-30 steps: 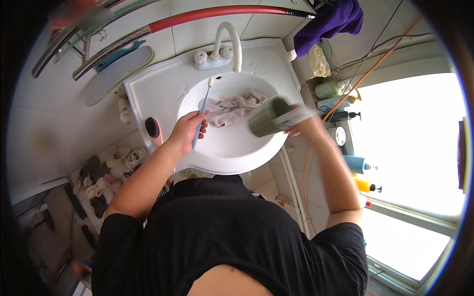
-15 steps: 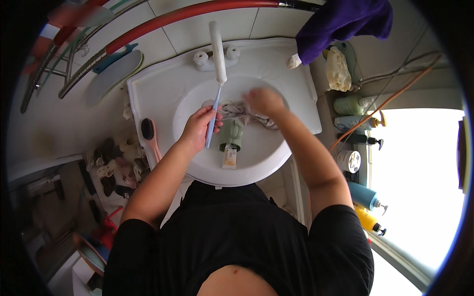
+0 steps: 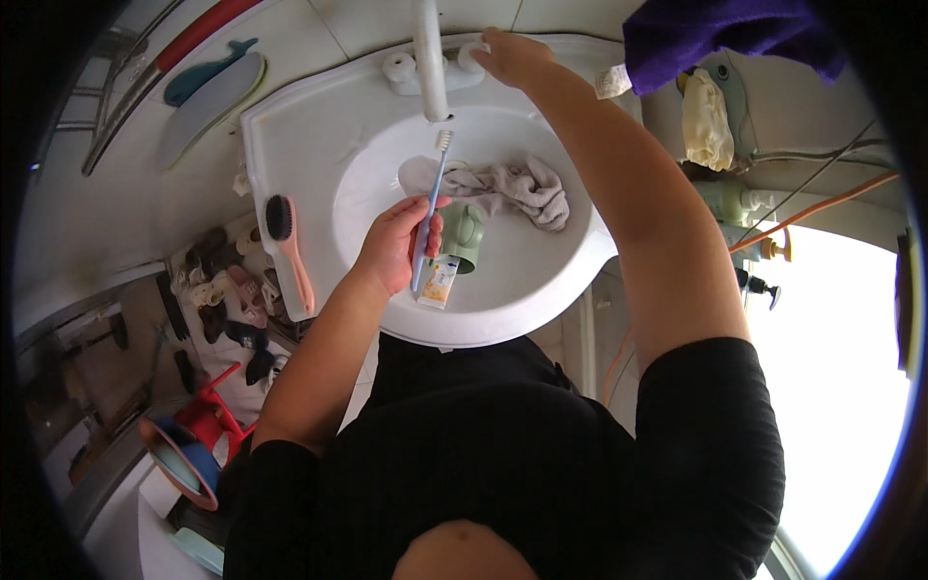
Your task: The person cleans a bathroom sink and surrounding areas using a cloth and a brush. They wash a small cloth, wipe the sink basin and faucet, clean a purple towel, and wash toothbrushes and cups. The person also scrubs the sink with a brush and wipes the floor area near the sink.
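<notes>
A light-blue toothbrush point(image 3: 429, 213) stands upright in my left hand point(image 3: 396, 247), the fingers closed round its handle. Its white bristles are just below the mouth of the white tap spout point(image 3: 431, 68). My right hand point(image 3: 517, 60) is at the back of the washbasin point(image 3: 290, 126), its fingertips curled against the right tap knob point(image 3: 472, 58). Beside my left hand a green cup point(image 3: 466, 232) lies on its side in the bowl, with a toothpaste tube point(image 3: 440, 282) at its mouth. A wet grey cloth point(image 3: 530, 191) is bunched behind the cup.
A pink-handled hairbrush point(image 3: 295, 256) rests on the basin's left edge. A purple towel point(image 3: 725, 39) hangs at the upper right, near a bar of soap in a pale wrapping point(image 3: 708, 121). Pump bottles point(image 3: 730, 201) line the right side. Shoes point(image 3: 242, 295) and a red stool point(image 3: 215, 416) stand lower left.
My right hand has moved from over the cloth up to the right tap knob. The toothbrush stays in my left hand, its head now visible just below the spout. The view has shifted.
</notes>
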### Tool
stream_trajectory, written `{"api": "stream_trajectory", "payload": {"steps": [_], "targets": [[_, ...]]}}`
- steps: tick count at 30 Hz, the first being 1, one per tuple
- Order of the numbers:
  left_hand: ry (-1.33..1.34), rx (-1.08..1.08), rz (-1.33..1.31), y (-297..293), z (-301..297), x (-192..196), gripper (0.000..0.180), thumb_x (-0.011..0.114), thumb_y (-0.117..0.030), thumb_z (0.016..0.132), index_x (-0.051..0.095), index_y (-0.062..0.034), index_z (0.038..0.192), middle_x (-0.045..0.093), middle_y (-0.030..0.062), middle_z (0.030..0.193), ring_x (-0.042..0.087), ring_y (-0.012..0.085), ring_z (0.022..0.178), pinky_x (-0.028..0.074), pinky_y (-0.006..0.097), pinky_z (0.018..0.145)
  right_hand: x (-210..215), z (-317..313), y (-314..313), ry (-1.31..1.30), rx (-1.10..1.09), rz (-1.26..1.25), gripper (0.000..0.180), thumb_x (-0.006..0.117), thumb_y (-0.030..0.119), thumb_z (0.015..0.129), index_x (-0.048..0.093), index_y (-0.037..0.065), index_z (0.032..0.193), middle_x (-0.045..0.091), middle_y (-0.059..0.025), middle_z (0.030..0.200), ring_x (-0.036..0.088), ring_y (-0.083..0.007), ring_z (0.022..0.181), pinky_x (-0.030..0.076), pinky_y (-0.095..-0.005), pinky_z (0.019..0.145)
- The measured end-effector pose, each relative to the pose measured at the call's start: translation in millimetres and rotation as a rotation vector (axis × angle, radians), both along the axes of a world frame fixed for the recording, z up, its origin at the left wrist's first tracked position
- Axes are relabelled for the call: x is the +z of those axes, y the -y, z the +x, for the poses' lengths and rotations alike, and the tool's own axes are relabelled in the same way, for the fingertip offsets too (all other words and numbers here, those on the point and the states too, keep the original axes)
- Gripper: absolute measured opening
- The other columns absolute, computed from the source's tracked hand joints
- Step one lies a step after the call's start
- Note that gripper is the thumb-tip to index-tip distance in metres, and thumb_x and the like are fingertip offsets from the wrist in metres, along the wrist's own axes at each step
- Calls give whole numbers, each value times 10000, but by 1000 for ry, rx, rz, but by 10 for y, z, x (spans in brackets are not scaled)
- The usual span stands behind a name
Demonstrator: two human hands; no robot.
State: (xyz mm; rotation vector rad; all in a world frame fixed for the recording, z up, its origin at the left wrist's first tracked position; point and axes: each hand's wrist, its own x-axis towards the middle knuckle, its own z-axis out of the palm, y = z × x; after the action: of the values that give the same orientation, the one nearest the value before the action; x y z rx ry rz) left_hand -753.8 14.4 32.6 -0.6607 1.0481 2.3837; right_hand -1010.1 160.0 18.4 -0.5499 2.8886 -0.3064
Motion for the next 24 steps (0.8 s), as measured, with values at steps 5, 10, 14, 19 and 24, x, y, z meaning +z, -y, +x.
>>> {"api": "stream_trajectory", "payload": {"steps": [5, 10, 14, 19, 24], "targets": [[-4, -8, -25, -6, -19, -16, 269, 456, -205, 889, 549, -7, 1045, 514, 18, 704, 463, 108, 576, 379, 249, 525, 210, 162, 247, 135, -53, 78, 378, 445, 424, 859, 476, 144, 1111, 612, -82, 919, 579, -226, 917, 456, -351, 731], [10, -44, -59, 45, -3, -39, 284, 451, -218, 891, 542, -18, 1071, 514, 17, 713, 461, 106, 575, 375, 249, 523, 49, 54, 124, -103, 404, 181, 330, 517, 85, 782, 500, 159, 1103, 506, -69, 1150, 493, -242, 1058, 444, -374, 833], [20, -61, -53, 88, -23, -28, 279, 454, -221, 892, 544, -20, 1064, 519, 17, 716, 465, 103, 573, 376, 242, 518, -154, 255, 61, -569, 404, -25, 264, 524, 105, 772, 569, 159, 1027, 514, -75, 1120, 483, -281, 1045, 449, -370, 820], [27, -84, -128, 153, -59, -16, 241, 447, -199, 894, 550, -21, 1021, 518, 11, 719, 449, 85, 558, 358, 220, 490, -263, 1365, 275, 483, -258, -1107, 239, 470, 248, 874, 536, 52, 994, 598, -98, 761, 572, -212, 692, 475, -345, 634], [18, -193, -400, 85, -39, -68, 214, 454, -178, 891, 547, -16, 997, 513, 9, 711, 421, 65, 537, 327, 202, 450, -227, 1736, 335, 660, -450, -1143, 284, 417, 279, 904, 469, 19, 1004, 581, -99, 732, 542, -156, 549, 480, -287, 472]]}}
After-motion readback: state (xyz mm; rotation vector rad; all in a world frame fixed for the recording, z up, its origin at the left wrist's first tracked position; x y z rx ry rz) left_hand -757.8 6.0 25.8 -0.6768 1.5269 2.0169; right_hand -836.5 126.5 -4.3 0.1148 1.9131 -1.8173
